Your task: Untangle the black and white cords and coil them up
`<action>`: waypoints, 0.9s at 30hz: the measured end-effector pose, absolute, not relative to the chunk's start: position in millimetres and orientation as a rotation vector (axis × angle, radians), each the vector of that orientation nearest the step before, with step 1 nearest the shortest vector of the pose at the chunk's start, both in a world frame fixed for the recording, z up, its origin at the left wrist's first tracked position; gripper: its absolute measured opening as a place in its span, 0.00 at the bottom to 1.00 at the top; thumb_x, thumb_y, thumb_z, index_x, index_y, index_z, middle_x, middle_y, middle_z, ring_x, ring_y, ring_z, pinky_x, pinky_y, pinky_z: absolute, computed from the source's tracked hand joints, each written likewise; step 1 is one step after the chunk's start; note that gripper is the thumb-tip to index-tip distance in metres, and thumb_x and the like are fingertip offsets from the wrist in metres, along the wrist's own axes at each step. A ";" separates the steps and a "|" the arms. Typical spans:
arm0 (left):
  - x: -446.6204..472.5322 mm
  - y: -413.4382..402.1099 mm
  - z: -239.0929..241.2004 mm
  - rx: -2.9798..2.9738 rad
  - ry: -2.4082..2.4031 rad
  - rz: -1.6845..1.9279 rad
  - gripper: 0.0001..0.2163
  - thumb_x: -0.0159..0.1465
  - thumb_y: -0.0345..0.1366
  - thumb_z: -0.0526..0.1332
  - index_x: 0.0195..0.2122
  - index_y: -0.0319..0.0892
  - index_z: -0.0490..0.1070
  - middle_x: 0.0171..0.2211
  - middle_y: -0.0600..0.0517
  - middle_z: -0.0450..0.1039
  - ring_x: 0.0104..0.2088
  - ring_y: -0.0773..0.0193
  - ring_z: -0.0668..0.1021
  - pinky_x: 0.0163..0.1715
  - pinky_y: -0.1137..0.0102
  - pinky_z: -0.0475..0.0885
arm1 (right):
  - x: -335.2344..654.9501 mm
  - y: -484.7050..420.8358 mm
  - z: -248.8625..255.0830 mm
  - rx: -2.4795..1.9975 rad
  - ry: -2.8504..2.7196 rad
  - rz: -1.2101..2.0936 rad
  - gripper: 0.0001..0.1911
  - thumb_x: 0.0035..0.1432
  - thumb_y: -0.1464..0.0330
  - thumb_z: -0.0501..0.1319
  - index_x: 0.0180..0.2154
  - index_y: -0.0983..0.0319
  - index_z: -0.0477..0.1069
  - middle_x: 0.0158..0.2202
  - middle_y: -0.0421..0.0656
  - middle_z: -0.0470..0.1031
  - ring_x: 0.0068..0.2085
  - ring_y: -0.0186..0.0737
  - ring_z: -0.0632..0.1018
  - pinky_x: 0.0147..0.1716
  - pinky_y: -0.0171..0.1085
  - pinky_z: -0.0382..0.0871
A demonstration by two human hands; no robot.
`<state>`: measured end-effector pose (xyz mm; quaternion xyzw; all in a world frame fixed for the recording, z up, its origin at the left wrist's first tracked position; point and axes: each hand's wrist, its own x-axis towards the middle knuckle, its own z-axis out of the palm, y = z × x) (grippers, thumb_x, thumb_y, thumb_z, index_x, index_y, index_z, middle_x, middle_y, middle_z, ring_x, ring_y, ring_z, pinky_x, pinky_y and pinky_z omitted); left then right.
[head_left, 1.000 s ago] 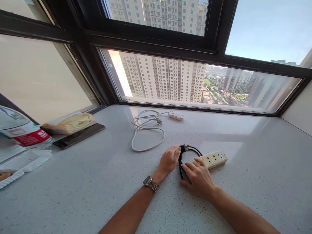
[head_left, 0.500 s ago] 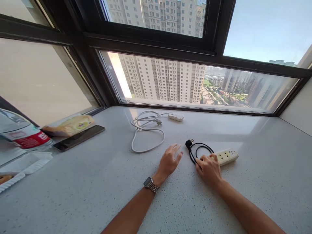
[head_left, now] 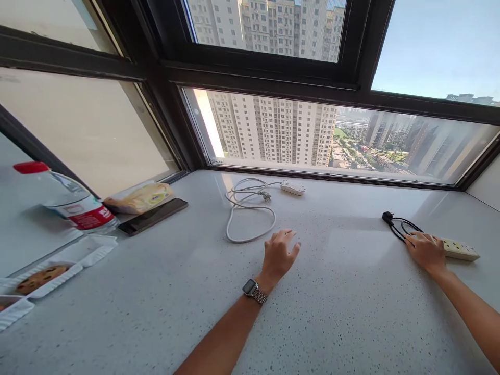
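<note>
On the right side of the speckled white counter, my right hand (head_left: pixel 425 252) is closed over the near end of a cream power strip (head_left: pixel 461 250) and its black cord. The looped cord ends in a black plug (head_left: pixel 388 217) to the left of the hand. My left hand (head_left: pixel 280 255), with a watch (head_left: pixel 253 290) on its wrist, is at mid-counter with fingers apart, holding nothing. Beyond it lies a loosely coiled white cable (head_left: pixel 250 240) with a grey plug (head_left: pixel 266 196), leading to a small white power strip (head_left: pixel 292 188) by the window.
At left stand a red-capped clear bottle (head_left: pixel 88 211), a yellowish packet (head_left: pixel 142 199) and a dark phone (head_left: pixel 153 216). Nearer me, a white plastic tray (head_left: pixel 96 250) holds cookies (head_left: pixel 42 278). Dark window frames (head_left: pixel 273 174) border the counter's far edge.
My right hand has slid the cream power strip and its black cord to the right, away from my left hand. The view has turned slightly left, showing more of the bottle and cookies.
</note>
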<state>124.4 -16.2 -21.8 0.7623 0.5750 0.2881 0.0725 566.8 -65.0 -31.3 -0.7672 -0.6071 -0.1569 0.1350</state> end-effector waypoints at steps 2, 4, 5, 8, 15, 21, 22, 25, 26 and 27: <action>108.2 -1.9 -14.7 2.249 1.928 0.861 0.17 0.61 0.39 0.56 0.51 0.42 0.69 0.55 0.43 0.68 0.55 0.50 0.68 0.54 0.54 0.60 | 584.7 -67.8 -29.7 -2.200 -1.560 -0.537 0.20 0.56 0.60 0.49 0.42 0.59 0.75 0.47 0.56 0.72 0.49 0.60 0.69 0.46 0.55 0.56; 89.9 13.5 -10.6 2.150 2.095 0.787 0.19 0.61 0.39 0.57 0.53 0.40 0.68 0.56 0.41 0.66 0.56 0.48 0.67 0.54 0.53 0.60 | 583.4 -72.6 -26.2 -2.121 -1.430 -0.461 0.21 0.55 0.56 0.48 0.36 0.60 0.75 0.42 0.57 0.74 0.44 0.59 0.71 0.40 0.51 0.61; 82.6 19.0 -10.3 2.104 2.125 0.723 0.19 0.61 0.40 0.57 0.52 0.39 0.69 0.55 0.40 0.67 0.55 0.46 0.68 0.53 0.54 0.62 | 575.6 -75.3 -23.7 -2.083 -1.386 -0.368 0.21 0.54 0.55 0.48 0.30 0.60 0.73 0.35 0.55 0.74 0.38 0.55 0.72 0.36 0.48 0.62; 78.6 16.8 -15.7 2.131 1.997 0.615 0.17 0.61 0.40 0.56 0.49 0.40 0.72 0.52 0.41 0.70 0.53 0.47 0.70 0.50 0.56 0.65 | 529.6 -82.2 -15.0 -1.961 -1.283 -0.043 0.22 0.53 0.51 0.50 0.17 0.58 0.57 0.15 0.41 0.58 0.21 0.39 0.62 0.23 0.40 0.58; 122.9 -27.2 -14.5 2.499 1.294 0.746 0.17 0.62 0.42 0.56 0.50 0.44 0.72 0.49 0.46 0.74 0.54 0.55 0.71 0.55 0.61 0.63 | 386.1 -82.4 -5.5 -1.436 -1.495 0.693 0.25 0.54 0.46 0.54 0.22 0.60 0.59 0.18 0.35 0.50 0.20 0.31 0.53 0.18 0.33 0.51; 58.7 50.4 14.5 2.211 2.075 0.965 0.20 0.60 0.35 0.55 0.55 0.39 0.66 0.56 0.42 0.66 0.55 0.48 0.68 0.53 0.58 0.64 | 331.1 -71.4 -33.3 -1.408 -1.546 0.803 0.25 0.52 0.47 0.56 0.19 0.59 0.53 0.18 0.34 0.50 0.21 0.30 0.53 0.19 0.32 0.48; 45.3 64.7 15.8 2.217 2.122 0.912 0.21 0.60 0.34 0.55 0.55 0.39 0.65 0.57 0.41 0.65 0.56 0.47 0.68 0.52 0.58 0.64 | 329.0 -70.2 -37.3 -1.410 -1.546 0.813 0.26 0.52 0.47 0.55 0.19 0.59 0.50 0.17 0.34 0.48 0.20 0.29 0.52 0.19 0.32 0.47; 18.7 93.5 13.2 2.344 2.076 0.624 0.19 0.58 0.36 0.57 0.50 0.40 0.70 0.53 0.40 0.69 0.54 0.45 0.69 0.50 0.58 0.64 | 327.6 -68.8 -43.7 -1.392 -1.561 0.870 0.29 0.54 0.45 0.50 0.17 0.58 0.44 0.16 0.34 0.44 0.19 0.28 0.48 0.18 0.32 0.42; 15.0 98.2 11.6 2.347 2.090 0.545 0.16 0.58 0.38 0.58 0.46 0.40 0.72 0.50 0.39 0.71 0.52 0.44 0.70 0.48 0.57 0.64 | 327.8 -69.0 -44.5 -1.389 -1.573 0.897 0.30 0.55 0.44 0.49 0.16 0.59 0.44 0.15 0.34 0.44 0.18 0.28 0.48 0.18 0.33 0.42; 13.3 100.9 10.5 2.331 2.122 0.494 0.14 0.57 0.40 0.59 0.41 0.40 0.74 0.47 0.38 0.73 0.51 0.43 0.71 0.47 0.56 0.64 | 328.1 -69.5 -45.0 -1.388 -1.593 0.920 0.31 0.56 0.44 0.47 0.15 0.59 0.45 0.14 0.34 0.45 0.18 0.28 0.48 0.18 0.33 0.42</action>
